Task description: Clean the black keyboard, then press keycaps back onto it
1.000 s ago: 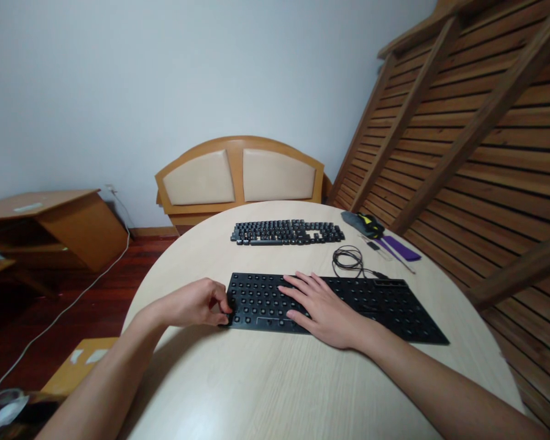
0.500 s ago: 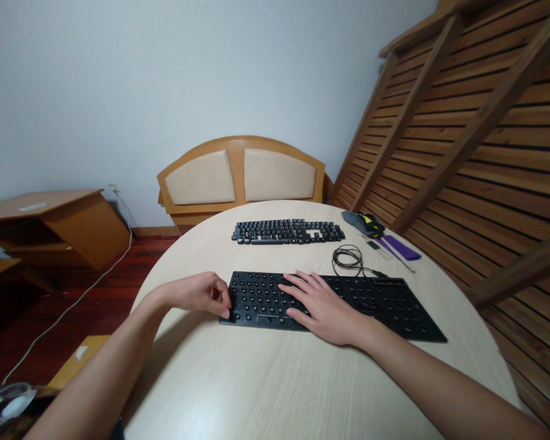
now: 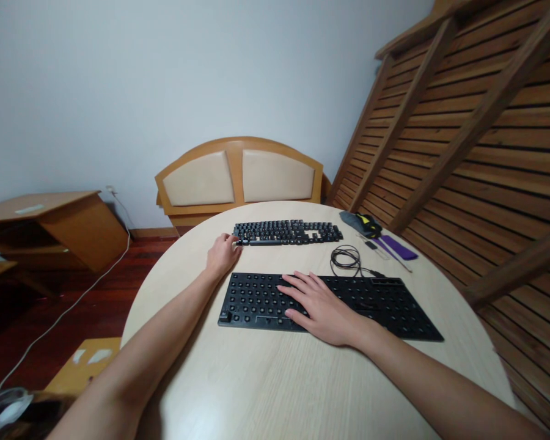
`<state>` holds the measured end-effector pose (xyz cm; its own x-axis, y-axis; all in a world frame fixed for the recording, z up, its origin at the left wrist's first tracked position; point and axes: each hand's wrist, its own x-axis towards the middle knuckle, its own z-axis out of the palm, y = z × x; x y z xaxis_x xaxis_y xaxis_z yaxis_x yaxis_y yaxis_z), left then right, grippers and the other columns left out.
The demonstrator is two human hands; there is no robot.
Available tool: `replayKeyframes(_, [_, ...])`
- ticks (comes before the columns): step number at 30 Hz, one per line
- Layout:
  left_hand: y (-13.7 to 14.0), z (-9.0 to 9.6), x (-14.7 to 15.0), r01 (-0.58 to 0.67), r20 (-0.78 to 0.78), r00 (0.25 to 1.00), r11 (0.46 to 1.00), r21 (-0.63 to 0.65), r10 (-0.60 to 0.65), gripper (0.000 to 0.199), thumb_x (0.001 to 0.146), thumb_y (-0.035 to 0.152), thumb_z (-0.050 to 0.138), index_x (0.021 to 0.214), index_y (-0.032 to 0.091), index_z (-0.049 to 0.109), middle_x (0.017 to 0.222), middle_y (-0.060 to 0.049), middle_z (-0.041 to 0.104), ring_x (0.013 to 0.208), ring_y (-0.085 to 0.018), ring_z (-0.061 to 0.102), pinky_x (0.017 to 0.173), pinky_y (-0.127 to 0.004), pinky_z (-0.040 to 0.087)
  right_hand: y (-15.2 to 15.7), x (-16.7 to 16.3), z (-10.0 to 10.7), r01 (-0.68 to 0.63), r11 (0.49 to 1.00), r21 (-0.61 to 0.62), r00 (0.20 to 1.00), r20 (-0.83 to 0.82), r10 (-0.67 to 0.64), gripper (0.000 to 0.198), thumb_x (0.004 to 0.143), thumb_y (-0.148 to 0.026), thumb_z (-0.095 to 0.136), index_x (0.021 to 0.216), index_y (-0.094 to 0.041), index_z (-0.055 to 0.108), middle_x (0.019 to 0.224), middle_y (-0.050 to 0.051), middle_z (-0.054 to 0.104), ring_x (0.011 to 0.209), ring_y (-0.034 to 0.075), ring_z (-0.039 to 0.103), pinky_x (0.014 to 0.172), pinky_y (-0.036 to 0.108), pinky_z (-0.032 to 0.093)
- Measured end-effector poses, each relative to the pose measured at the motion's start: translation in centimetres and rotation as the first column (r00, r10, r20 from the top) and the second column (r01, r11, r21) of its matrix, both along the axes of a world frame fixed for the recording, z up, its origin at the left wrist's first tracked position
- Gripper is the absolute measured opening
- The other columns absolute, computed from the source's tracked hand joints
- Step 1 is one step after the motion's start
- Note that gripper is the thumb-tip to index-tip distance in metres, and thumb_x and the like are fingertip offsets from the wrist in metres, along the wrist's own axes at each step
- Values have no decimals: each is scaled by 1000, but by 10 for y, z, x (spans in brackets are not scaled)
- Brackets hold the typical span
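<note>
A black keyboard base [image 3: 256, 293] lies across the table in front of me, its key posts bare. One black keycap [image 3: 225, 316] sits at its lower left corner. My right hand [image 3: 318, 308] rests flat on the middle of the base, fingers spread. Farther back, loose black keycaps [image 3: 275, 231] are laid out in keyboard order, with gaps toward the right. My left hand [image 3: 223, 253] reaches to the front left corner of that layout, thumb and fingertips closed around a small keycap [image 3: 239, 242] there.
A coiled black cable [image 3: 347, 260] lies behind the base. To its right are a purple strip [image 3: 399, 247], thin metal tools and a grey, black and yellow item [image 3: 364, 224]. The round table [image 3: 275, 379] stands near a wooden headboard [image 3: 238, 177] and a slatted wooden frame [image 3: 440, 153].
My left hand has left the base's lower left corner and moved forward to the loose keycaps. A keycap now shows at that corner. My right hand has stayed in place.
</note>
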<state>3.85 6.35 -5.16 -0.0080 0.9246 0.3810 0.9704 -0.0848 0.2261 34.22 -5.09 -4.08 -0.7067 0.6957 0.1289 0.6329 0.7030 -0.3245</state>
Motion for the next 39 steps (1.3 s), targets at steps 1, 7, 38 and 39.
replayKeyframes(1, [0, -3, 2, -7, -13, 1000, 1000, 6, 7, 30, 95, 33, 55, 123, 23, 63, 125, -11, 59, 118, -28, 55, 84, -32, 49, 0, 0, 0, 2, 1000, -3, 1000, 0, -2, 57, 101, -56, 38, 150, -30, 43, 161, 5, 35, 150, 30, 22, 122, 57, 13])
replayKeyframes(7, [3, -7, 1, -22, -73, 997, 1000, 5, 23, 31, 96, 34, 55, 125, 26, 64, 124, -12, 57, 118, -29, 53, 82, -35, 52, 0, 0, 1, 2, 1000, -12, 1000, 11, -2, 57, 101, -56, 38, 150, -29, 43, 161, 5, 34, 150, 29, 21, 122, 57, 13])
replayKeyframes(38, [-80, 79, 4, 681, 469, 704, 318, -660, -533, 27, 87, 38, 66, 100, 16, 75, 89, -4, 75, 77, -17, 62, 72, -25, 46, 2, -1, -2, 29, 1000, 11, 1000, -11, -29, 86, 79, -76, 60, 149, -28, 46, 160, 7, 36, 149, 35, 24, 122, 57, 14])
replayKeyframes(39, [-79, 78, 3, 676, 471, 708, 314, -667, -526, 26, 86, 37, 67, 99, 16, 75, 88, -4, 75, 76, -17, 62, 72, -25, 46, 3, -1, -3, 37, 999, 12, 999, -10, -37, 86, 79, -76, 59, 149, -27, 46, 160, 7, 36, 149, 35, 24, 122, 57, 14])
